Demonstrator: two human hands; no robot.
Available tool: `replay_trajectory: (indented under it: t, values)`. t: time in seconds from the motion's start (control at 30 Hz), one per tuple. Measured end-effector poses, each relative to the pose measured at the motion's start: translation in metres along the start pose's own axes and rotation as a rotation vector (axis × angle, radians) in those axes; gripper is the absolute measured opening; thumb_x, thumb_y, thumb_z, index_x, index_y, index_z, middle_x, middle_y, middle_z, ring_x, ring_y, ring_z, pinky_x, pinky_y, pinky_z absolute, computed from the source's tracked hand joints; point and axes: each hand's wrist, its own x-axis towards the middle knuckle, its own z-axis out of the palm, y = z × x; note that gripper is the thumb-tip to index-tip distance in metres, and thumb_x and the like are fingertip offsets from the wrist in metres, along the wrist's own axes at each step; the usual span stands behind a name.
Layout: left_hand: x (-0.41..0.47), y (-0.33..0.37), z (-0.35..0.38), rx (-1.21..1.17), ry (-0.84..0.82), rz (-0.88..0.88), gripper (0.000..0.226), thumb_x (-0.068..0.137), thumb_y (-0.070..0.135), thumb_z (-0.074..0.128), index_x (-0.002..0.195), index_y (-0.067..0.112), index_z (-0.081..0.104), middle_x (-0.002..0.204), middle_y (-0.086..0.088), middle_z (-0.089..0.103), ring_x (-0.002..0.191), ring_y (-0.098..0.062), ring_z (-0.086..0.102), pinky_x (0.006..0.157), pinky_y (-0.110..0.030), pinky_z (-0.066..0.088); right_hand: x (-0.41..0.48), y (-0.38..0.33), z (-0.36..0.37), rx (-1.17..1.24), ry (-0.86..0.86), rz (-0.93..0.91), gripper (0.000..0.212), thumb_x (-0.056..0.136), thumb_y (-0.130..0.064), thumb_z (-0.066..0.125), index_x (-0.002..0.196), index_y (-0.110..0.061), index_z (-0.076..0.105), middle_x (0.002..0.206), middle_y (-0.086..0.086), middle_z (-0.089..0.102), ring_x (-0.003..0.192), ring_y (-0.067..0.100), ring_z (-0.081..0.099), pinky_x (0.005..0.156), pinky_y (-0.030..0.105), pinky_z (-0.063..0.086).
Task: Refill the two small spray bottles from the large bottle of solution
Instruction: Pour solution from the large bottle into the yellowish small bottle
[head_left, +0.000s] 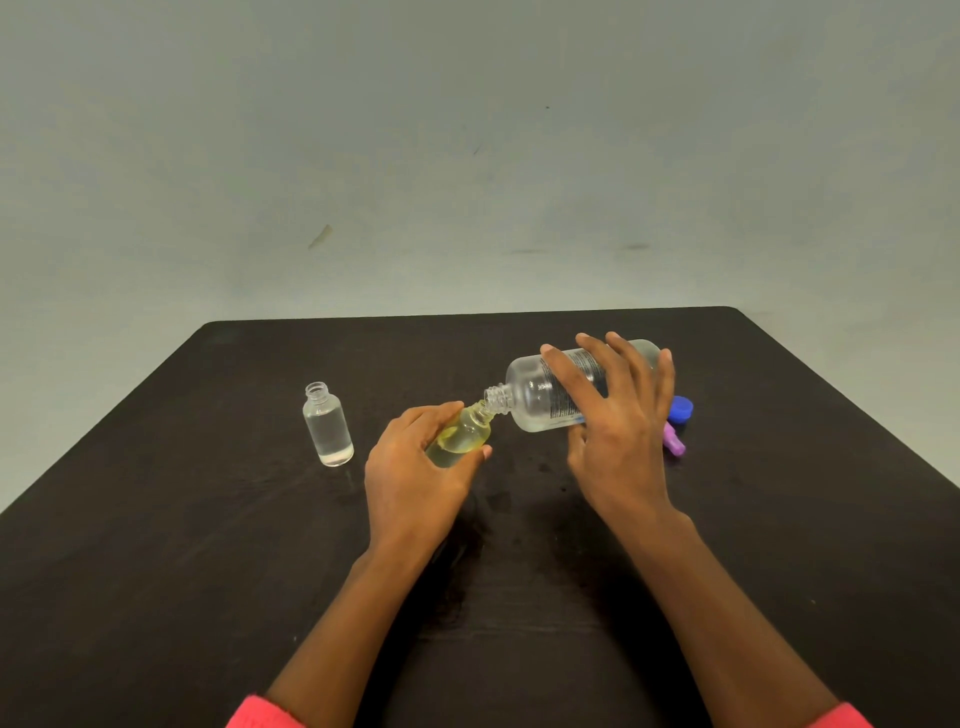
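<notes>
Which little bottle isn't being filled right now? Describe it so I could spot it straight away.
On the dark table, look toward its left side. A small clear bottle stands upright there alone, uncapped, with colourless liquid inside. Unlike the yellow-tinted small bottle tilted in the left hand at the mouth of the large bottle the right hand tips, nobody touches it.

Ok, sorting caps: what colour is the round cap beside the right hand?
The round plastic cap is blue; head view.

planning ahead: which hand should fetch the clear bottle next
Left, probably: the clear bottle stands nearer the left hand, which holds the yellow bottle; the right hand grips the large bottle farther away.
</notes>
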Motion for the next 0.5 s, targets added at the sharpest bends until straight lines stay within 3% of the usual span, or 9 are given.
replay_trajectory:
  t: [0.5]
  values:
    - [0.0003,-0.0011,0.0002,0.016,0.0,0.007,0.046,0.064,0.021,0.086,0.106,0.028,0.069,0.099,0.015,0.066,0.097,-0.007,0.063,0.089,-0.039,0.052,0.0,-0.0009,-0.0003,0.001,-0.004,0.002,0.084,0.059,0.016,0.067,0.131,-0.025,0.054,0.132,0.01,0.053,0.131,0.03,0.039,0.114,0.057,0.011]
